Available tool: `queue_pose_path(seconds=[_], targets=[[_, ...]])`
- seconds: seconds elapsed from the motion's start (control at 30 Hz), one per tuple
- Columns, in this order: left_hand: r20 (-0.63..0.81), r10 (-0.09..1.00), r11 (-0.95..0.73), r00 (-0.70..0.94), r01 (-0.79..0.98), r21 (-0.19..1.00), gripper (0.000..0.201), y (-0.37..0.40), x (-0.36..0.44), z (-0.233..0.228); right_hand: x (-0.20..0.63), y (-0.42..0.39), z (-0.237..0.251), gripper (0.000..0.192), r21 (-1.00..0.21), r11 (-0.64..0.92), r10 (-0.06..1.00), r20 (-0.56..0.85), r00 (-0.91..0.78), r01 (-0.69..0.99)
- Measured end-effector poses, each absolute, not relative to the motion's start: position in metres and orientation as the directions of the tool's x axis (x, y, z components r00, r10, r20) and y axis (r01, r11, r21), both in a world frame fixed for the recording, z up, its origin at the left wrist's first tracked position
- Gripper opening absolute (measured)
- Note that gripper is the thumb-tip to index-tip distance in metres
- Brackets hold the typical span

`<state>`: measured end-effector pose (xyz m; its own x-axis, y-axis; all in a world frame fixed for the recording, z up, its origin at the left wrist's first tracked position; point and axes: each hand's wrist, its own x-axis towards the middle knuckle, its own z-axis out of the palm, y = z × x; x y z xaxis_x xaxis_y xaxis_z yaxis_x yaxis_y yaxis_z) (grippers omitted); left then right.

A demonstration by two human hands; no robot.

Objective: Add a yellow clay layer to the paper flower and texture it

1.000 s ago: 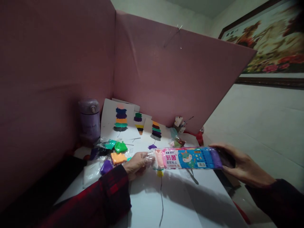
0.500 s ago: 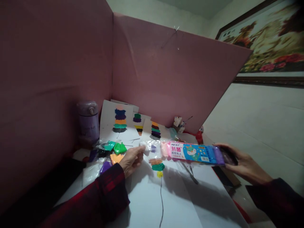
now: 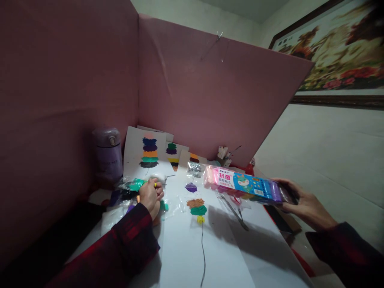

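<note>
My right hand (image 3: 295, 200) grips the dark right end of a long, clear-wrapped pack of modelling clay (image 3: 240, 184). Held slightly tilted above the paper, the pack has a pink and blue label and a clear plastic flap on its left. My left hand (image 3: 151, 196) is closed over the pile at the left. Yellow shows at its fingertips, with bits of green (image 3: 164, 205) and clear plastic (image 3: 177, 207) beside it, as if small clay packets are in the fingers; the fingers partly hide them. A green packet (image 3: 136, 185) and a white packet (image 3: 158, 177) lie by that hand.
Painted colour bands (image 3: 196, 210) mark the white paper (image 3: 183, 252). A pair of metal tweezers or scissors (image 3: 235, 214) lies under the pack's shadow. Behind stand a purple bottle (image 3: 108, 156), painted sheets (image 3: 136, 150) and a box of brushes (image 3: 223, 156). Pink panels (image 3: 210, 88) enclose the back and left.
My left hand has moved left, away from the pack's end, onto the packet pile. The white packet now lies beside it. The pack has shifted slightly, still in my right hand.
</note>
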<state>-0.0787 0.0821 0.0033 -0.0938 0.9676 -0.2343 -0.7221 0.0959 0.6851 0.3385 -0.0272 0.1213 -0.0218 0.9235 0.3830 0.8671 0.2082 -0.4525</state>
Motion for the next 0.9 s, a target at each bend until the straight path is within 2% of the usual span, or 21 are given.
queue_pose_path(seconds=[0.1,0.17,0.33,0.43,0.57,0.67,0.9], targets=[[-0.251,0.954,0.081,-0.166,-0.66,0.747,0.034,0.078,-0.078,0.009,0.332,-0.029,0.121,0.047,-0.455,0.223,0.918,0.396,-0.029,0.862],[-0.237,0.96,0.096,-0.15,-0.618,0.781,0.034,0.073,-0.077,0.016,0.328,-0.03,0.12,0.047,-0.463,0.239,0.913,0.406,-0.036,0.854],[-0.16,0.984,0.179,0.081,-0.502,0.846,0.023,0.056,-0.069,0.034,0.323,-0.029,0.117,0.047,-0.491,0.253,0.923,0.382,-0.055,0.834],[-0.087,0.982,0.154,0.169,-0.443,0.883,0.031,0.049,-0.065,0.041,0.317,-0.029,0.119,0.046,-0.496,0.269,0.925,0.372,-0.078,0.825],[-0.031,0.982,0.097,0.188,-0.355,0.93,0.036,0.044,-0.062,0.044,0.305,-0.031,0.122,0.045,-0.489,0.303,0.918,0.379,-0.113,0.818],[-0.032,0.974,0.099,0.224,-0.297,0.95,0.037,0.041,-0.06,0.045,0.298,-0.033,0.122,0.044,-0.465,0.338,0.902,0.408,-0.141,0.818],[-0.066,0.938,0.152,0.34,-0.235,0.96,0.055,0.037,-0.059,0.045,0.29,-0.035,0.121,0.046,-0.339,0.427,0.851,0.463,-0.247,0.838]])
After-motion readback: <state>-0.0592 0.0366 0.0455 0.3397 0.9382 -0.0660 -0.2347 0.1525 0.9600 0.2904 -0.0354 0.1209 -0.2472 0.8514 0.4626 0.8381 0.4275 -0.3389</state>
